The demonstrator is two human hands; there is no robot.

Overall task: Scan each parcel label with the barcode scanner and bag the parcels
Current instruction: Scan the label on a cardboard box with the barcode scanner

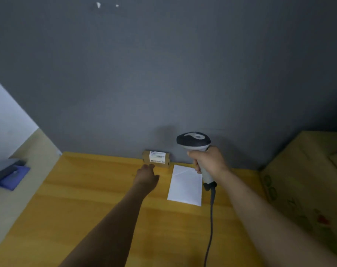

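a: quick q on the scan step. my right grip (207, 160) is wrapped round the handle of the barcode scanner (193, 140), with the head sticking up above it. the parcel (156, 159), a little brown box, sits just past the left grip (146, 175), shoved against the wall (163, 74) at the far edge of the tabletop (86, 199). its white label (157, 157) faces up and toward me. how would you do this bit?

b: what's the left grip doing?

a: it's reaching at the box, fingertips at or right by the near edge. only the back of it shows, so i can't tell if it has hold or is just touching.

b: ok, so i'd say nothing's scanned yet. the scanner head is up and off to the right of the label, not on it. use the left grip to steady the box, maybe tip it so the label faces the scanner flat, and keep your fingers off the barcode. then swing the right grip over and angle the head down at it. watch the cable (211, 218) hanging below the right grip, it could drag over the white mailer bag (185, 185).

a: that's the flat white thing between the two grips, yeah.

b: handy, that looks like a short trip for the parcel once the scan is done.
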